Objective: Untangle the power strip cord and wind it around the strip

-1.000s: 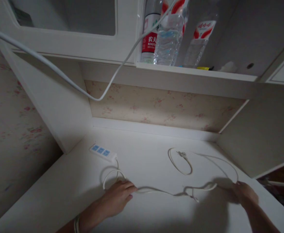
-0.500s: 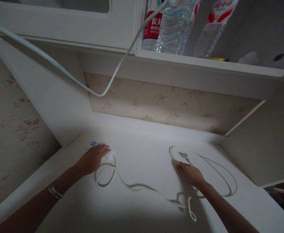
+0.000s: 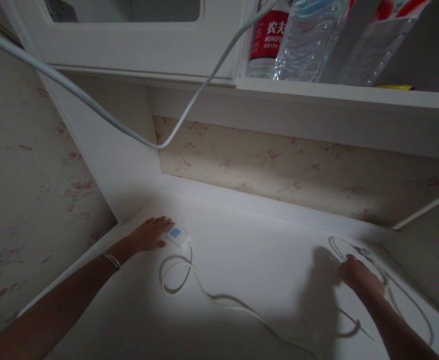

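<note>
My left hand (image 3: 150, 234) lies with spread fingers on the left end of a white power strip (image 3: 181, 239) that has a blue-and-white label. From the strip's right end a white cord (image 3: 219, 301) makes a loop and runs right across the white surface. At the right, my right hand (image 3: 360, 275) is closed on part of the cord, its fingers slightly blurred. Beyond its fingertips lies the plug (image 3: 364, 253), with loops of cord around the hand.
A pale cable (image 3: 159, 146) hangs across the upper left. Above is an open shelf (image 3: 335, 92) with plastic bottles (image 3: 305, 45), beside a cabinet door (image 3: 129, 47). Side panels (image 3: 108, 145) and flowered wallpaper (image 3: 279, 165) enclose the desk surface (image 3: 257, 250).
My right hand has moved right, drawing the cord and plug along with it. My left hand has shifted toward the strip's left end, uncovering more of it. The view has turned left.
</note>
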Tool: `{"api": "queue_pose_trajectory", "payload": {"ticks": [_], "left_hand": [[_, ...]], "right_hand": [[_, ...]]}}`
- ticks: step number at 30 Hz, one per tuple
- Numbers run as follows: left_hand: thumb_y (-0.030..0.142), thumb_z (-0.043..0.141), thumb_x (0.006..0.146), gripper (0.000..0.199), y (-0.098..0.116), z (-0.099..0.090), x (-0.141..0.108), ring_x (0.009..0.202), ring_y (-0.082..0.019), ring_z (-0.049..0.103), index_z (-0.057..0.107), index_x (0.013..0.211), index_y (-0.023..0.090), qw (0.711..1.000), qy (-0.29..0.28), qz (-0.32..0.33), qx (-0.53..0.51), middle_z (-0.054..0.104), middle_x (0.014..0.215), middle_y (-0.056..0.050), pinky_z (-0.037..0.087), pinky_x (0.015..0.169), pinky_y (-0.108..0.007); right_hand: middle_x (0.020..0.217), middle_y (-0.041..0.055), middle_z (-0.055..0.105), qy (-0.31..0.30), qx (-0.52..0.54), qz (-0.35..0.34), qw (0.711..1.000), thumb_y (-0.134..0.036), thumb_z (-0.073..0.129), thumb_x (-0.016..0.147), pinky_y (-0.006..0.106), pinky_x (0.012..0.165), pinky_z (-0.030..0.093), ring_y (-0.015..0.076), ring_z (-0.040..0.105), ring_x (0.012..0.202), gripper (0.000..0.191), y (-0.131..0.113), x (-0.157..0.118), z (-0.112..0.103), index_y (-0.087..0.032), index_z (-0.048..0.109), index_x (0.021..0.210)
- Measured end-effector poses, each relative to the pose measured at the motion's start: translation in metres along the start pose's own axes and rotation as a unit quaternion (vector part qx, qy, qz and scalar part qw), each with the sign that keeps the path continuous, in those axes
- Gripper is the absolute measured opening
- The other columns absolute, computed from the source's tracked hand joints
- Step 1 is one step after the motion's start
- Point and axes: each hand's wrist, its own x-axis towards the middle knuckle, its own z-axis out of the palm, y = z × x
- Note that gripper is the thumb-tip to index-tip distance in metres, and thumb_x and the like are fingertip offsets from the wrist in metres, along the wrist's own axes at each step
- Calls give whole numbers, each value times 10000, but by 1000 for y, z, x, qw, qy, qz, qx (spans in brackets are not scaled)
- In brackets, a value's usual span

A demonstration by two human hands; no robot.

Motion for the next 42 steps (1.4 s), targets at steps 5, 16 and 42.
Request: {"api": "queue_pose_trajectory", "payload": {"ticks": [5,16,42], "left_hand": [[366,628,797,502,-7,-4,17,1213,-238,492,518,1278,277,1000,18,4,-4,542,1329,-72,348,1025,-360],[470,429,887,443,-15,2,41,1002,-350,531,552,1128,119,972,89,-201,79,579,1079,-185,411,798,-459],[464,449,860,330,205,17,-23,682,-169,548,564,708,195,824,61,-53,-561,597,677,-14,397,637,-266]], "right_hand": [[1003,107,710,-83,134,-139,978,-387,368,899,320,740,520,209,684,835,399,-68,-78,4,-185,570,1177],[1403,15,488,73,-42,-416,905,-159,460,840,534,1084,254,276,441,1286,580,-102,-256,26,-354,424,1384],[850,36,710,-114,289,-263,913,-319,344,954,221,672,414,150,636,738,337,-284,-304,26,-219,665,930]]}}
